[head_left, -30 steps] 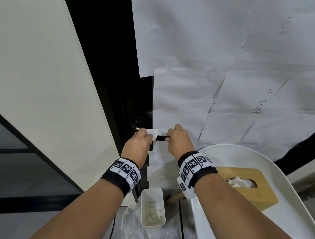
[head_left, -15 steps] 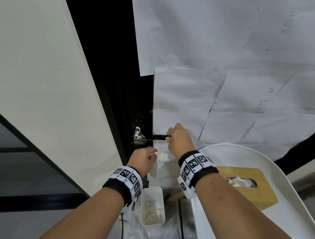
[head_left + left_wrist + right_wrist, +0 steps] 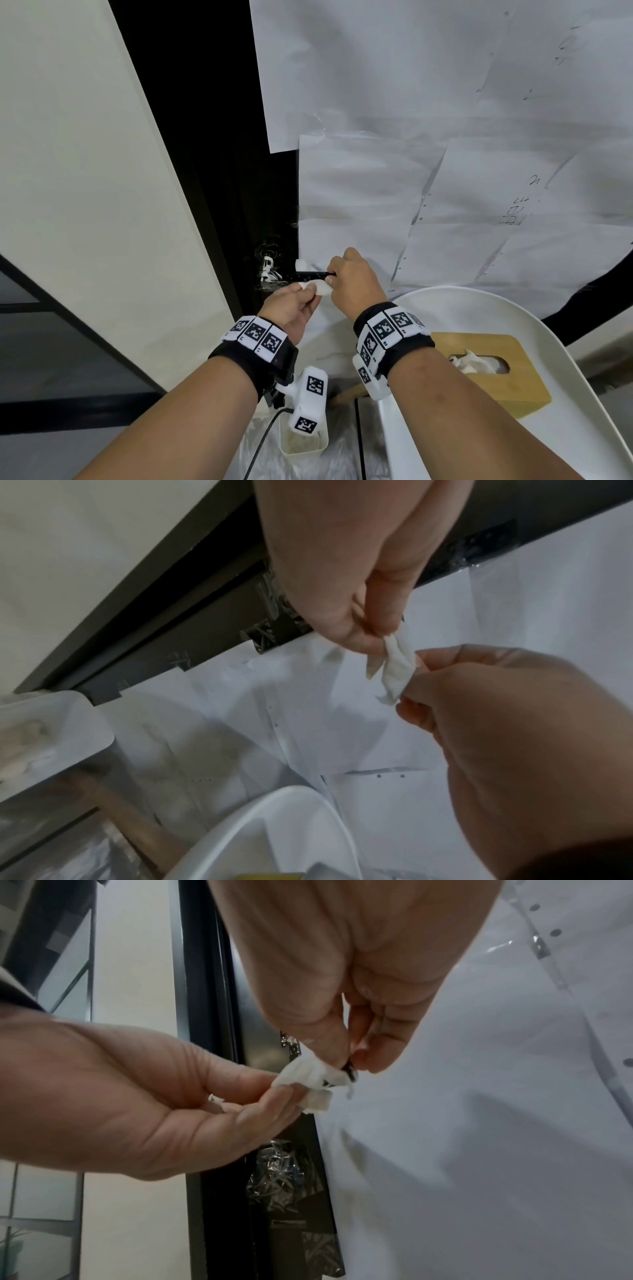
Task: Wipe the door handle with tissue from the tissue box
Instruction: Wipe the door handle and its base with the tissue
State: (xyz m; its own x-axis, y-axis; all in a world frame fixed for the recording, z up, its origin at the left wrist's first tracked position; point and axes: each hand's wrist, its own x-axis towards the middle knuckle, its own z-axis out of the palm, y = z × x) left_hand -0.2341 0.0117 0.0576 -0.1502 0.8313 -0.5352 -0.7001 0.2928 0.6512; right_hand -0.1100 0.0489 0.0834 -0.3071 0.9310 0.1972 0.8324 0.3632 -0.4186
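Observation:
The black door handle (image 3: 310,274) sticks out rightward from the dark door edge. My right hand (image 3: 330,275) pinches its free end between thumb and fingers (image 3: 349,1056). My left hand (image 3: 310,291) comes up from below, palm up, and pinches a folded white tissue (image 3: 322,287) against the handle right beside the right fingertips. In the right wrist view the tissue (image 3: 308,1074) covers the handle next to the black tip (image 3: 349,1072). In the left wrist view the tissue (image 3: 397,669) hangs between both hands. The wooden tissue box (image 3: 493,370) lies lower right with a tissue poking out.
The tissue box sits on a white curved tray (image 3: 445,294). White paper sheets (image 3: 376,171) are taped over the door. A shiny lock (image 3: 269,263) sits left of the handle. A small white bin (image 3: 301,445) with used tissues stands below. A cream wall (image 3: 85,171) is at the left.
My left hand came off the handle with the tissue, dropped below it, and has now risen back against it by the right fingers. The right hand has kept its pinch on the handle's end.

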